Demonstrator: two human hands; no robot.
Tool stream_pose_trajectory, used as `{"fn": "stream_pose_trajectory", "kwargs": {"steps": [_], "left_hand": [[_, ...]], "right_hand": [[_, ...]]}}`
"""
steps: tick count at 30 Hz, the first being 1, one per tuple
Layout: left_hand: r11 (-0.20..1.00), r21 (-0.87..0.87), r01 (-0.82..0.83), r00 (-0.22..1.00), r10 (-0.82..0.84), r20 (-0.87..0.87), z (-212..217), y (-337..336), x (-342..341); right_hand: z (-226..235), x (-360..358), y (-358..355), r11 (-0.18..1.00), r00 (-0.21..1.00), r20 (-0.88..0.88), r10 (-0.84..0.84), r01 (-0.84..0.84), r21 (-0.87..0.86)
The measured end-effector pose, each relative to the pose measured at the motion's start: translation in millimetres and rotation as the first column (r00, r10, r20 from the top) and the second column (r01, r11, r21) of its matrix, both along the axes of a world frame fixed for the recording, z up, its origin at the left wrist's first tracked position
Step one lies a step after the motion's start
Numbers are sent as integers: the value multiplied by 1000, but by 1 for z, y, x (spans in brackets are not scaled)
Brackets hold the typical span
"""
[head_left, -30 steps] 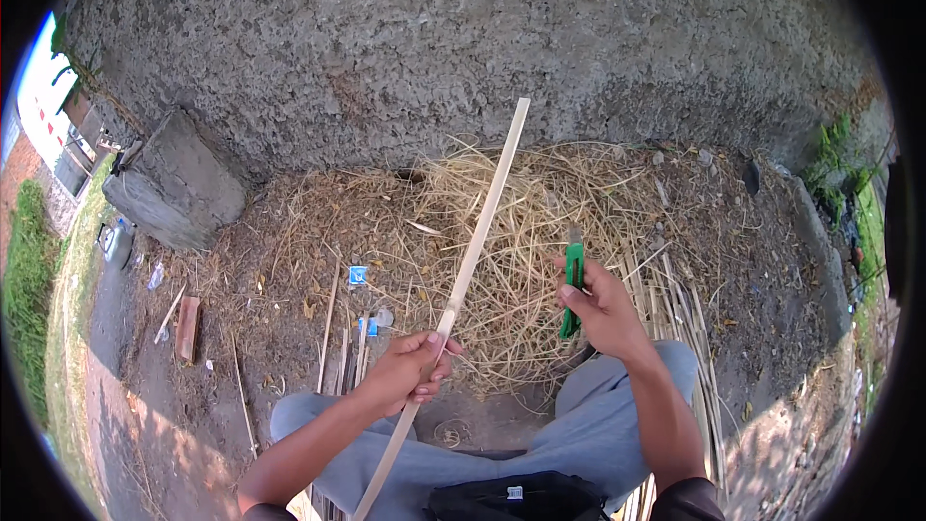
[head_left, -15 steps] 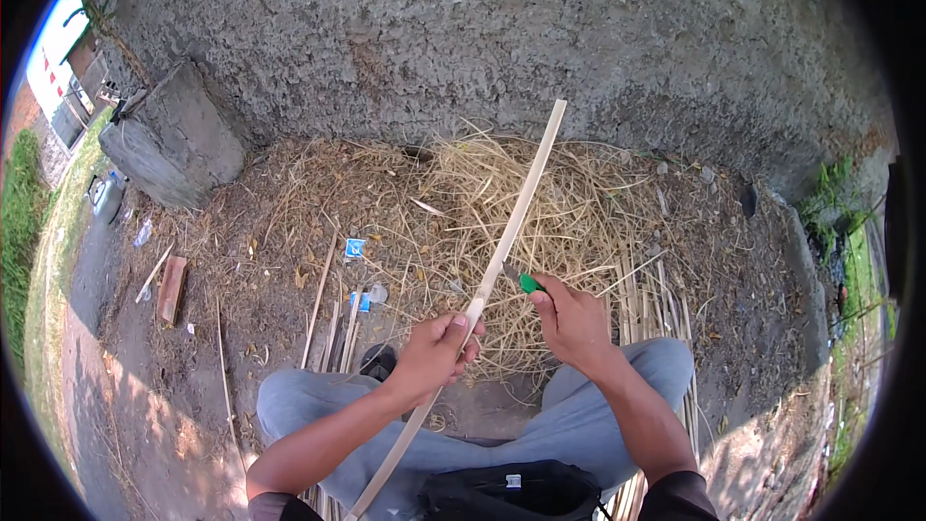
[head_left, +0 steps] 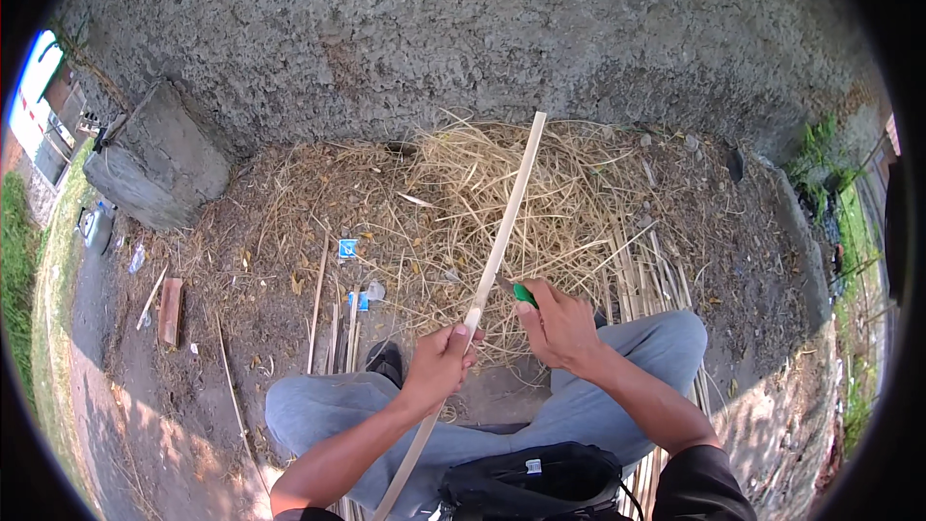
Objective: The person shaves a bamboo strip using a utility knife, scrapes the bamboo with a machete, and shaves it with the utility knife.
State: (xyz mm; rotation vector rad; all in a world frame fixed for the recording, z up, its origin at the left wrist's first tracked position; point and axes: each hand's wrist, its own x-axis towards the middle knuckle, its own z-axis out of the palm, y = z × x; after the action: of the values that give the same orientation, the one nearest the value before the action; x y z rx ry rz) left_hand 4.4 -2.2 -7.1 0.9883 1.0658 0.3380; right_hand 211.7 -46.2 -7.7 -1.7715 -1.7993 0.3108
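A long pale bamboo strip [head_left: 513, 198] slants from my lap up toward the wall. Around its middle my left hand [head_left: 440, 361] is closed, thumb on top, over my left knee. My right hand [head_left: 563, 328] grips a knife with a green handle [head_left: 524, 295]. Its short blade [head_left: 503, 283] points left, at or very near the strip's right edge, just above a lighter patch on the strip. I cannot tell whether the blade touches the wood. The strip's lower end passes between my legs and out of the picture.
A heap of shavings [head_left: 482, 174] lies ahead, below a rough grey wall [head_left: 463, 29]. More strips [head_left: 632, 280] lie by my right knee, others [head_left: 347, 338] by my left foot. A concrete block [head_left: 159, 164], reddish brick piece [head_left: 171, 312] and blue packets [head_left: 348, 248] are leftward. A black bag [head_left: 531, 482] rests on my lap.
The knife and right hand have come slightly down and toward me along the strip. The strip's far end has shifted a little left in the picture, and the whole view has tilted slightly.
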Motion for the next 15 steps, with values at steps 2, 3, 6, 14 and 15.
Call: {"fn": "stream_pose_trajectory", "kwargs": {"steps": [2, 3, 6, 14, 15], "left_hand": [[1000, -7, 2, 1000, -2, -6, -1, -1, 1], [999, 33, 13, 1000, -13, 0, -2, -2, 2], [995, 90, 41, 999, -42, 18, -3, -4, 5], [999, -36, -7, 999, 8, 42, -1, 0, 0], [995, -95, -8, 998, 14, 68, -4, 1, -1]], "right_hand": [[7, -1, 0, 998, 998, 27, -57, 57, 9], [5, 3, 0, 1000, 998, 58, -17, 18, -20], [-12, 8, 3, 998, 997, 62, 55, -54, -23], [-30, -5, 7, 976, 987, -89, 137, -118, 184], [-30, -3, 6, 987, 986, -103, 129, -117, 113]]}}
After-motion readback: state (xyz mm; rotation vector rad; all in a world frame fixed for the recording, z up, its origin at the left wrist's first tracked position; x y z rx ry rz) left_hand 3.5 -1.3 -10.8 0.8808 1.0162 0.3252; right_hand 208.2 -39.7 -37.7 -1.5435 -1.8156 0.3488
